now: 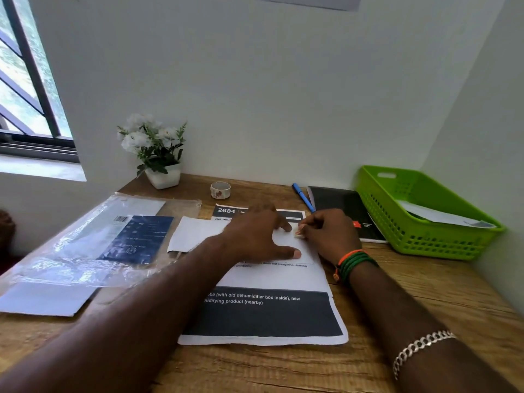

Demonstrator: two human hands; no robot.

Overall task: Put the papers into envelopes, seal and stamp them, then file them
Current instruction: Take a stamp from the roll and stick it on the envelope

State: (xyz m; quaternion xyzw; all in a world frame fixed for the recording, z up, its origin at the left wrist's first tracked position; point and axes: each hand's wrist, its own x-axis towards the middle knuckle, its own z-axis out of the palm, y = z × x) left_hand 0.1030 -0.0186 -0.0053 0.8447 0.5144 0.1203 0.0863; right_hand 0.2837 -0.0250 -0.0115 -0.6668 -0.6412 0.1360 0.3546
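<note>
The left hand (255, 236) lies spread and flat, steadying the white envelope (198, 234) atop the printed sheet (269, 313), so the right hand (329, 236) fingers, pinching a small stamp (298, 234), can stick it down.

We sat at a small home desk corner: a wooden desk (283, 364) against plain white walls, beside a barred window (25, 80), with potted flowers (154, 148), a notebook (340, 205) and a green filing basket (442, 245).
</note>
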